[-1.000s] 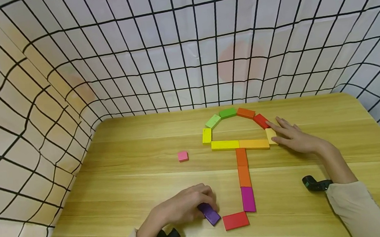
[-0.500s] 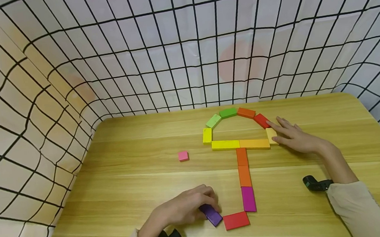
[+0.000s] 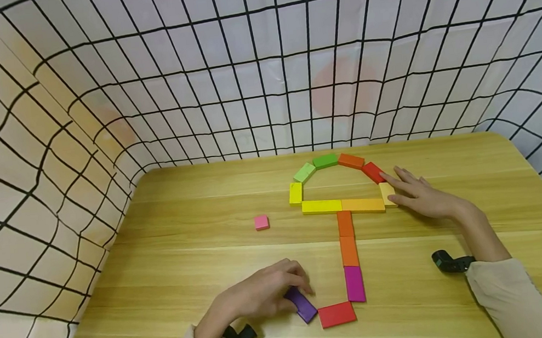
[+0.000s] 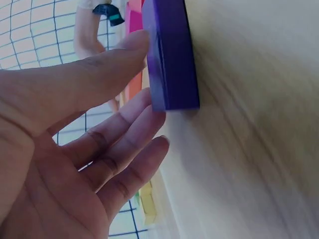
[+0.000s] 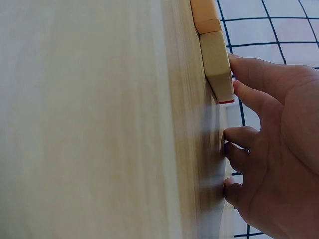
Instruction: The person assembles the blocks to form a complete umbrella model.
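A purple block (image 3: 305, 309) lies flat and slanted on the table, its lower corner at the red block (image 3: 336, 314). My left hand (image 3: 266, 290) is around its upper end, the thumb at its side and the other fingers loosely bent and spread. In the left wrist view the thumb lies by the purple block (image 4: 174, 59), and fingertips are near its end. At the arc's right end, my right hand (image 3: 420, 194) rests with extended fingers, touching the cream block (image 3: 387, 194) and the upper red block (image 3: 373, 172). The right wrist view shows thumb and index finger at the cream block (image 5: 217, 64).
Yellow, green, orange and red blocks form an arc, topped by a green block (image 3: 325, 161). Below run a yellow bar (image 3: 322, 206) and an amber bar (image 3: 362, 205). Orange blocks (image 3: 348, 252) and a magenta block (image 3: 355, 284) descend. A pink block (image 3: 261, 223) sits apart.
The purple block has shifted slightly right and down, closing the gap to the red block. My left fingers have since loosened and lifted from it. My right hand stays put.
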Motion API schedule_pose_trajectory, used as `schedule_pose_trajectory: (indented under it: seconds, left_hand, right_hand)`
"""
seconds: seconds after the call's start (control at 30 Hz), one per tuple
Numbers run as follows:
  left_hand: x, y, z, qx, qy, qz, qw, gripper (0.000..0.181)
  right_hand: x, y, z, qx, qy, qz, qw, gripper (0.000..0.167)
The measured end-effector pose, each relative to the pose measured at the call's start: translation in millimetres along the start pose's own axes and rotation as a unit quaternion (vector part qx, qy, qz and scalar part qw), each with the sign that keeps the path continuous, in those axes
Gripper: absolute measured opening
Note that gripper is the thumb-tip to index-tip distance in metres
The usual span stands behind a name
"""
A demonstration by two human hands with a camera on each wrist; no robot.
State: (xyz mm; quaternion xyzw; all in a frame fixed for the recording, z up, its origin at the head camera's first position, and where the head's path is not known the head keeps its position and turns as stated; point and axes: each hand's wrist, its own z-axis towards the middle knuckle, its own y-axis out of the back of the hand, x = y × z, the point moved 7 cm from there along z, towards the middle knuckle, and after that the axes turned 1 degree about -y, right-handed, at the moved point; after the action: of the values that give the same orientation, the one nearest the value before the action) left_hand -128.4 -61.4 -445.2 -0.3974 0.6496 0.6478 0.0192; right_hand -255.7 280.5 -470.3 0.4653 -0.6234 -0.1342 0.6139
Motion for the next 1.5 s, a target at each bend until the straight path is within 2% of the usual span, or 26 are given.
schedule_pose_trajectory:
  seconds: [0.1, 0.23, 0.4, 0.5, 0.6, 0.73, 0.93, 1.07, 1.23, 1.5]
  left_hand:
    - [7.1, 10.3, -2.5, -0.035, 0.001, -0.017, 0.9993, 0.028]
    - [20.5, 32.4, -6.7, -0.117, -0.006, -0.026, 0.9927, 0.029]
    - [41.4, 58.3, -12.1, -0.219, 0.010, -0.007, 0.9757, 0.032]
    - [55.8, 67.4, -13.1, -0.259, 0.035, -0.004, 0.9652, 0.035]
    - [71.1, 72.3, -12.3, -0.287, 0.058, -0.006, 0.9561, 0.038]
    - [91.0, 74.7, -10.8, -0.295, 0.084, -0.023, 0.9515, 0.043]
    - [111.5, 72.0, -10.2, -0.266, 0.114, -0.051, 0.9558, 0.046]
    - [114.1, 71.5, -10.0, -0.263, 0.113, -0.059, 0.9564, 0.044]
    - [116.4, 70.6, -6.9, -0.270, 0.118, -0.059, 0.9537, 0.041]
    - [115.1, 70.4, -3.8, -0.282, 0.120, -0.047, 0.9507, 0.027]
  right_hand:
    - [0, 0, 0.2, 0.001, 0.000, -0.001, 1.0000, 0.072]
    - [0, 0, 0.0, 0.001, -0.002, -0.001, 1.0000, 0.072]
    - [0, 0, -0.6, 0.000, -0.001, -0.001, 1.0000, 0.072]
    - [0, 0, -0.5, 0.001, 0.000, -0.001, 1.0000, 0.072]
    - [0, 0, -0.6, 0.001, -0.001, -0.001, 1.0000, 0.072]
    - [0, 0, -0.8, 0.001, -0.003, 0.000, 1.0000, 0.072]
    - [0, 0, -1.0, 0.001, -0.004, -0.001, 1.0000, 0.073]
    - [1, 0, -1.1, 0.000, -0.006, -0.002, 1.0000, 0.073]
    - [0, 0, -1.2, -0.001, -0.006, -0.003, 1.0000, 0.072]
    - [-2, 0, -0.6, 0.000, -0.001, -0.002, 1.0000, 0.072]
